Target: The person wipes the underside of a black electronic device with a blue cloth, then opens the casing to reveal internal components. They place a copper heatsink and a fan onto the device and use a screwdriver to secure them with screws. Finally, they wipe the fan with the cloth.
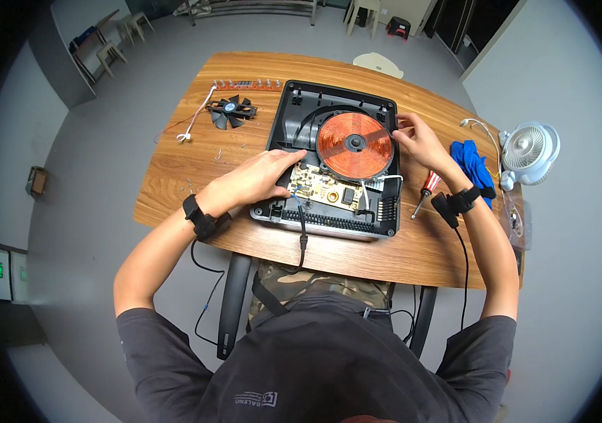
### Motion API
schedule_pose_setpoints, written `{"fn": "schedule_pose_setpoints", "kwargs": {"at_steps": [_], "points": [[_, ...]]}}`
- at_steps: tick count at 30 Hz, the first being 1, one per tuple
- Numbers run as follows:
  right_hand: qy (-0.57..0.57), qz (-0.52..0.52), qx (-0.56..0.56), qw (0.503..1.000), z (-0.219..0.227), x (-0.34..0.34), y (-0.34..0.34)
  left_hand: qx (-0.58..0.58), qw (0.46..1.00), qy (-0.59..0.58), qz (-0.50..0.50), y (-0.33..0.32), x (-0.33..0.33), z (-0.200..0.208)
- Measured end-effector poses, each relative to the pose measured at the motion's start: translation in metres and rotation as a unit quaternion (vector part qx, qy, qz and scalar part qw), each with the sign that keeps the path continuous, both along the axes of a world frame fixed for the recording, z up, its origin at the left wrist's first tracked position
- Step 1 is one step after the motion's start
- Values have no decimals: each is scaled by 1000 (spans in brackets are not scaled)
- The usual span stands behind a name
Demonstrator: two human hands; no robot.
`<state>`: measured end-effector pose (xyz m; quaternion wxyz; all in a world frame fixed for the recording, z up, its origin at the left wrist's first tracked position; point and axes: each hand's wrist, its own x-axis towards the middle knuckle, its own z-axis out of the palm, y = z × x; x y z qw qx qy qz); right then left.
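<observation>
Two hands bracket the casing, bare tabletop bordering its near edge.

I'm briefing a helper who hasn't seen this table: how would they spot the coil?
On the wooden table lies an open black casing. In it, beside the right hand and beyond the pale circuit board, sits the coil. Unlike the rectangular board, it is a large copper-coloured disc with a dark centre.

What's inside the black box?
Inside the black box: a round copper coil and a pale circuit board. What lies right under the coil is covered, so I can't tell.
</observation>
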<state>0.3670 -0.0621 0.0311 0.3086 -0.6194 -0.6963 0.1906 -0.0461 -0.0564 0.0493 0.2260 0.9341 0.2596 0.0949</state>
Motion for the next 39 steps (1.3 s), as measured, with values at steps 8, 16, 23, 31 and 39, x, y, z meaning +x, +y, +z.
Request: {"fn": "schedule_pose_setpoints", "kwargs": {"at_steps": [8,16,23,31,39], "points": [[-240,-144,-68,958,8,56,-50,-21,998,-56,-23,9,-6,-4],[-293,-184,-71,936,-20,71,-65,27,996,-69,40,25,-27,20],[-316,-210,-109,919,-27,101,-57,83,972,13,221,64,-95,14],[-302,-215,-151,916,-45,95,-58,28,972,47,227,64,-136,-8],[-256,-208,-155,931,-47,86,-60,31,972,83,220,52,-159,0]]}}
